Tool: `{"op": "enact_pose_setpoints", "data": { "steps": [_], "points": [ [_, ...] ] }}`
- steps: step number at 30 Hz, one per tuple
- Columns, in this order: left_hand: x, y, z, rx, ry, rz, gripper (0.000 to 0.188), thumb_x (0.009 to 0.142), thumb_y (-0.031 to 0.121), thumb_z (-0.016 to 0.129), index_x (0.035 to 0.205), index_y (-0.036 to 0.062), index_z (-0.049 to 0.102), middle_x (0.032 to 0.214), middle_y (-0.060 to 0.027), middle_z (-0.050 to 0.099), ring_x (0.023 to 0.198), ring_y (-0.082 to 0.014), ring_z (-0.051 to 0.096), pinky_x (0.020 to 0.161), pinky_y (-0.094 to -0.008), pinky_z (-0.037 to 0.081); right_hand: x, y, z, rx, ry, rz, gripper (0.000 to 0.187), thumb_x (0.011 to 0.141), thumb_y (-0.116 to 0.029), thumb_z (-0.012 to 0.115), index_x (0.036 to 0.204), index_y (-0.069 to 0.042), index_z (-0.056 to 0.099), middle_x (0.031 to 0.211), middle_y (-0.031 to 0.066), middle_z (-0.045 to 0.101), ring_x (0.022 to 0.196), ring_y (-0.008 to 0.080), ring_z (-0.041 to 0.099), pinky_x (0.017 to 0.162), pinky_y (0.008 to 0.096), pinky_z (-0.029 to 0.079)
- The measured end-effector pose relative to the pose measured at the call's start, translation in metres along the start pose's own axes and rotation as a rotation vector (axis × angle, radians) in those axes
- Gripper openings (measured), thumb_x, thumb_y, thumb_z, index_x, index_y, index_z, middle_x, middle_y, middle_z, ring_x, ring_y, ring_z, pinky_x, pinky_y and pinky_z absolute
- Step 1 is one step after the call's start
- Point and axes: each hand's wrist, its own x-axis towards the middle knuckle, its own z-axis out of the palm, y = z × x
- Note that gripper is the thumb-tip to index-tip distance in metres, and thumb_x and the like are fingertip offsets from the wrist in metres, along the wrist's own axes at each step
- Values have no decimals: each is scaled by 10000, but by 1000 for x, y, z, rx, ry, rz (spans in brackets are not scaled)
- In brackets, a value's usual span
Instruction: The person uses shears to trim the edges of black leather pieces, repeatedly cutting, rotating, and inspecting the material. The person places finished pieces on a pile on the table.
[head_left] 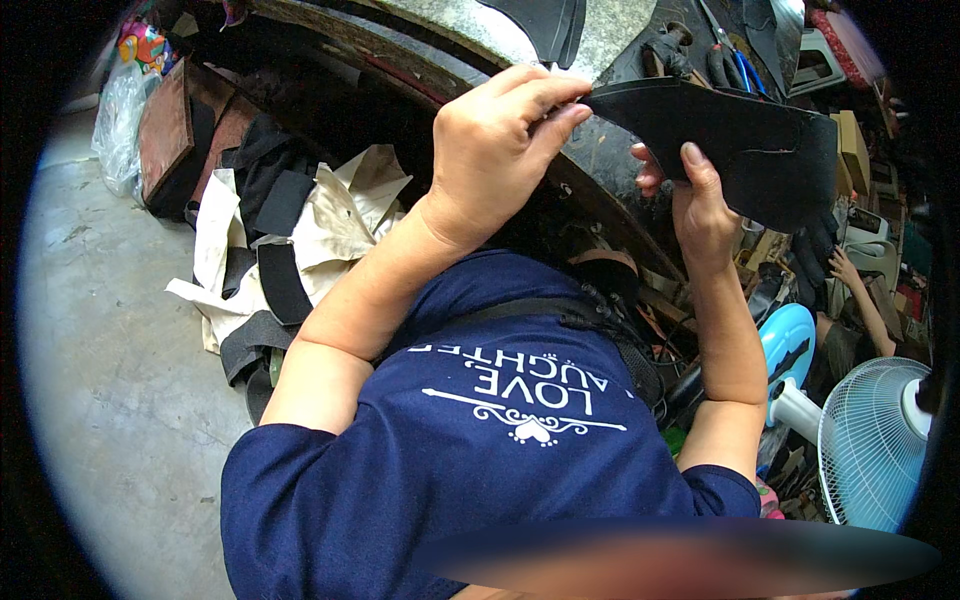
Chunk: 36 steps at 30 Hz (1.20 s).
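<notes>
A flat black cut piece [730, 150], like leather or a stiff sheet, is held up over the table edge. It has a curved outline with a narrow tip at the left, and a slit or seam line runs across its right part. My left hand [505, 150] is closed, with thumb and forefinger pinching the narrow tip. My right hand [705, 205] grips the lower edge, its thumb on the near face and its other fingers partly hidden behind the piece. Other black cut pieces [545, 25] lie on the worktable [470, 45] just beyond my left hand.
Tools with blue handles [745, 70] lie behind the black piece. Light and black scraps [345, 200] are heaped at the left, near a clear plastic bag [120, 130]. A blue-and-white fan [870, 440] stands at the lower right. Another person's hand [845, 268] shows at the far right.
</notes>
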Motion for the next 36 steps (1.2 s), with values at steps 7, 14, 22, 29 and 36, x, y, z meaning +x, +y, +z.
{"op": "enact_pose_setpoints", "data": {
  "steps": [7,14,22,29,36],
  "points": [
    [-2,-3,4,-134,-66,-149,159,836,62,706,984,2,709,869,-92,685,764,-130,622,712,-237,491,-1,0,-1,-37,-20,-40,279,998,-166,463,1085,26,646,925,155,710,706,171,674,634,292,559],
    [-2,-3,1,-88,-86,-163,133,828,73,719,936,-5,706,831,-79,684,735,-118,619,687,-239,489,0,0,1,-83,-20,-62,270,986,-162,476,1069,27,650,907,148,712,679,168,664,621,288,547],
    [1,-4,-6,93,-70,4,116,793,69,737,880,3,700,799,-101,673,699,-181,652,649,-261,501,-1,-2,4,-59,1,-52,251,972,-142,494,1046,34,657,879,142,713,666,172,659,608,286,534],
    [1,-11,-6,89,-152,-2,108,793,72,732,866,1,695,791,-103,673,702,-196,661,638,-274,500,-2,-2,5,-79,15,-48,221,959,-103,515,1038,50,651,876,162,712,657,186,672,590,284,546],
    [2,-13,-5,-110,-194,-97,78,799,34,691,842,-23,660,771,-97,628,714,-159,618,661,-259,473,-1,-1,7,-39,13,-64,213,956,-95,520,1037,53,650,885,168,712,657,191,679,578,284,551]
  ]
}}
